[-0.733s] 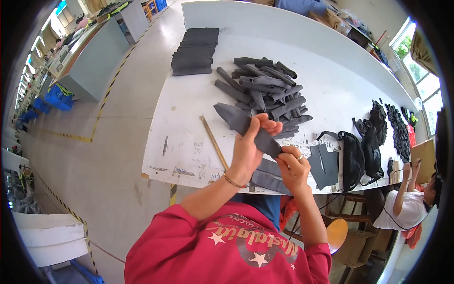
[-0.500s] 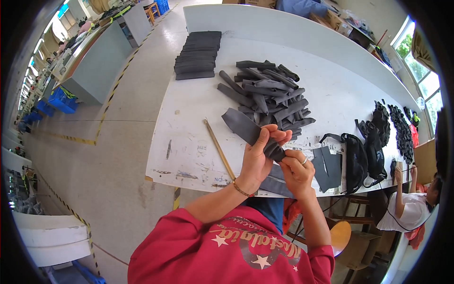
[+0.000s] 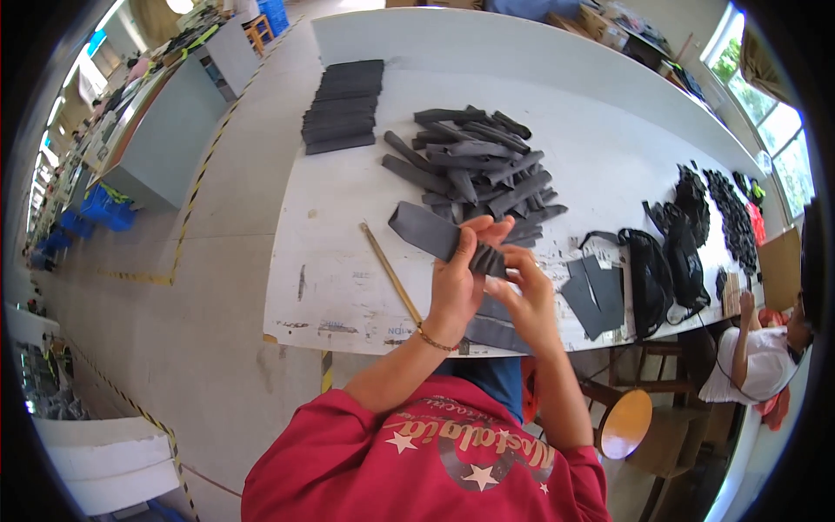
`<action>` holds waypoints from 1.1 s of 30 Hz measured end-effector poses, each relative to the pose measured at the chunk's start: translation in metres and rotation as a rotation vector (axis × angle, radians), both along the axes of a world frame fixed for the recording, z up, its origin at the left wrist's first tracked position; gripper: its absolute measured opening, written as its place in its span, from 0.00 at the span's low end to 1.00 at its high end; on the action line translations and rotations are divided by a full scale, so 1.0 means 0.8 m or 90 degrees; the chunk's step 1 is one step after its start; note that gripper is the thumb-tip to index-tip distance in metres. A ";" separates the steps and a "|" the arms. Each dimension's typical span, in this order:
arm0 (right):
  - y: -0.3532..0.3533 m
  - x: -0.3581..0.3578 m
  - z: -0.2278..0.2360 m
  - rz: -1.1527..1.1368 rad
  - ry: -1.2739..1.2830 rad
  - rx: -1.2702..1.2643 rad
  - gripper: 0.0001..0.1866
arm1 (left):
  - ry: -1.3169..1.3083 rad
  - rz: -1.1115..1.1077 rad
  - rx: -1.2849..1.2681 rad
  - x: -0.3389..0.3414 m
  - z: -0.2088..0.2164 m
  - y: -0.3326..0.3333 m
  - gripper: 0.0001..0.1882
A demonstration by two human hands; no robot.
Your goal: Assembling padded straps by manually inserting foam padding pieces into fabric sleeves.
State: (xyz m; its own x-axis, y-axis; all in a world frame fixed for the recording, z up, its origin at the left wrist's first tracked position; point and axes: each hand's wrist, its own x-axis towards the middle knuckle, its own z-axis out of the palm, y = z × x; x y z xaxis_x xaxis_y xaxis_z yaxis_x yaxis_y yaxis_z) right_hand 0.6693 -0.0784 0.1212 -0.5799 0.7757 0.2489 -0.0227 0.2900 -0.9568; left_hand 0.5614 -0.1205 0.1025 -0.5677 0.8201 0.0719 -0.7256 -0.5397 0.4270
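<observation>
Held over the table (image 3: 335,252), the strip (image 3: 424,230) is grasped by the left hand (image 3: 456,285) and is now bunched toward the right hand (image 3: 529,297), whose grip cannot be told, so that, compared with a moment ago, its flat length is shortened.

This looks like a workshop handling cloth goods. On the big white table (image 3: 335,230), matching dark pieces form a neat stack (image 3: 344,106) at eleven o'clock and a heap (image 3: 487,165) at one. Tape (image 3: 143,278) marks the floor (image 3: 235,278) at nine, near blue crates (image 3: 106,209); a co-worker (image 3: 738,370) is at four.
</observation>
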 end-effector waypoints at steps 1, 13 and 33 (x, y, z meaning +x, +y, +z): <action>-0.002 -0.013 -0.015 -0.039 0.056 -0.061 0.09 | 0.020 0.012 -0.014 -0.001 0.000 0.001 0.18; -0.012 -0.001 0.009 -0.135 0.108 -0.160 0.07 | 0.125 -0.044 0.148 -0.021 0.015 0.001 0.17; 0.002 0.014 -0.023 -0.154 0.128 -0.201 0.07 | -0.086 -0.074 0.049 -0.006 -0.015 0.012 0.16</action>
